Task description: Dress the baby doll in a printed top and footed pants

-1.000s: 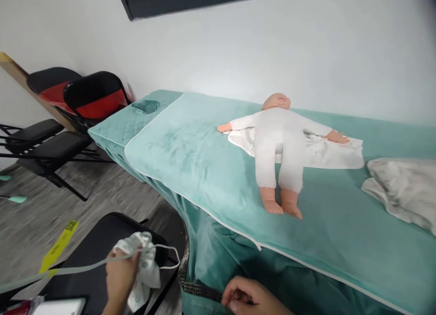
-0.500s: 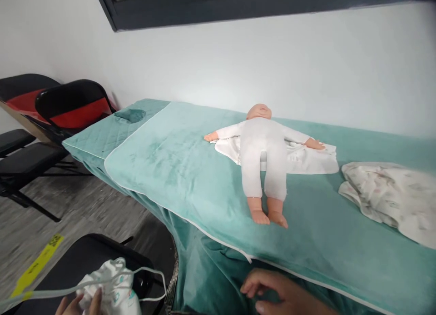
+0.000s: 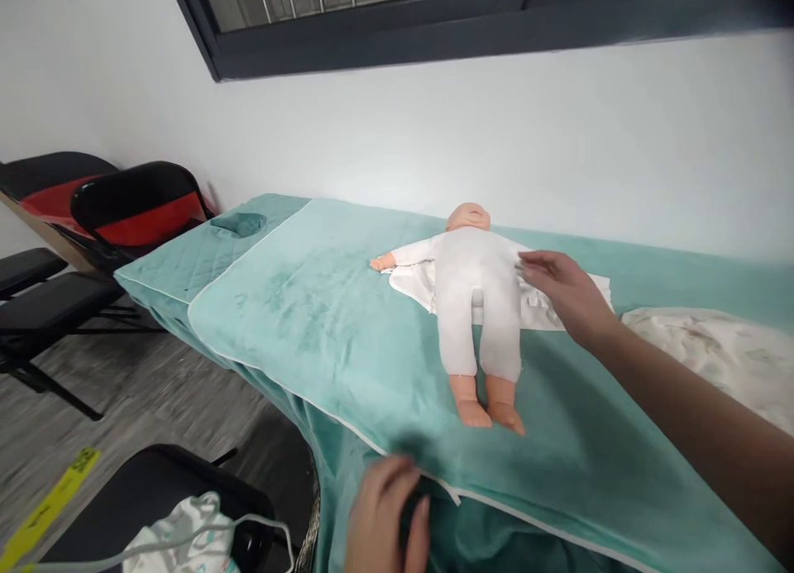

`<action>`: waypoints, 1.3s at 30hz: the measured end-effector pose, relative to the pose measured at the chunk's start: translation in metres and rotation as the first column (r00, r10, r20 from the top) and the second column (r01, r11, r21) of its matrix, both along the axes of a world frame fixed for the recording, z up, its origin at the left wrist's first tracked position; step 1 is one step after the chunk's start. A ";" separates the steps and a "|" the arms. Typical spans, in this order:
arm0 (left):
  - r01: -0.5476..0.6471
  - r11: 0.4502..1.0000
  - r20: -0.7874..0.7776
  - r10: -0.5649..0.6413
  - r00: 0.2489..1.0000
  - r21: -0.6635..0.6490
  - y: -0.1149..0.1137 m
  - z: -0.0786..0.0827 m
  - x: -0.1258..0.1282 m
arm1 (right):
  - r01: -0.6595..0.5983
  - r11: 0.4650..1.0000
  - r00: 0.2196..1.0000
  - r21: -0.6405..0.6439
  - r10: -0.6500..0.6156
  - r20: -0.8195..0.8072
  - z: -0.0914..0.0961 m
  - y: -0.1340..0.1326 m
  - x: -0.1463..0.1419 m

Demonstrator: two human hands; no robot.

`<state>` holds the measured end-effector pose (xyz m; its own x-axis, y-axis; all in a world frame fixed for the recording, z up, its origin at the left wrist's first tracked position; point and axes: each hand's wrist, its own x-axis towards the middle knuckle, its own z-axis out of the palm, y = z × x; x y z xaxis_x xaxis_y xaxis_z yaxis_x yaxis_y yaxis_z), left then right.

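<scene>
A baby doll [image 3: 475,267] with a white cloth body lies on its back on the green bed cover, head toward the wall and arms spread. Under its arms and torso is a white garment [image 3: 415,284]. My right hand [image 3: 571,296] reaches over the doll's arm on the right, fingers stretched out and holding nothing; whether the fingertips touch the doll I cannot tell. It hides that arm's end and part of the garment. At the near bed edge my left hand [image 3: 388,511], somewhat blurred, has thumb and fingers apart with nothing between them.
A crumpled patterned white cloth [image 3: 719,350] lies on the bed's right. At lower left, a black chair [image 3: 167,465] bears a printed white cloth bundle [image 3: 186,536], with a pale cable [image 3: 149,548] across it. Folding chairs [image 3: 140,205] stand beyond the bed's left end.
My left hand has left the cloth bundle on the chair and moved right to the bed's edge. My right hand has moved from the bed's front edge up to the doll's arm.
</scene>
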<state>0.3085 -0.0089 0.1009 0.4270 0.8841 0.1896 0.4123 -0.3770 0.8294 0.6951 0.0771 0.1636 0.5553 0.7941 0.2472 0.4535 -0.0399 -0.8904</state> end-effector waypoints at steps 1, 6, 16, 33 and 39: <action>-0.008 1.000 0.104 0.011 0.995 -0.024 0.020 0.003 0.025 | 0.047 0.999 0.997 -0.022 -0.045 0.068 -0.003 0.017 0.012; 0.057 0.907 0.412 0.133 0.901 -0.417 0.121 0.027 0.142 | 0.108 0.978 0.973 -0.180 -0.067 0.221 -0.011 0.092 0.063; 0.353 0.705 0.649 0.200 0.734 -0.616 0.199 0.049 0.175 | -0.304 0.868 0.921 -0.393 0.373 0.111 0.030 0.182 0.066; -0.188 0.873 0.403 0.386 0.830 -0.449 0.304 0.042 0.059 | 0.018 0.852 0.880 -0.524 0.235 0.413 0.000 0.224 0.037; -0.584 0.810 0.331 0.537 0.776 0.055 0.188 0.009 0.010 | 0.215 0.740 0.695 -0.637 0.342 0.632 -0.020 0.070 0.087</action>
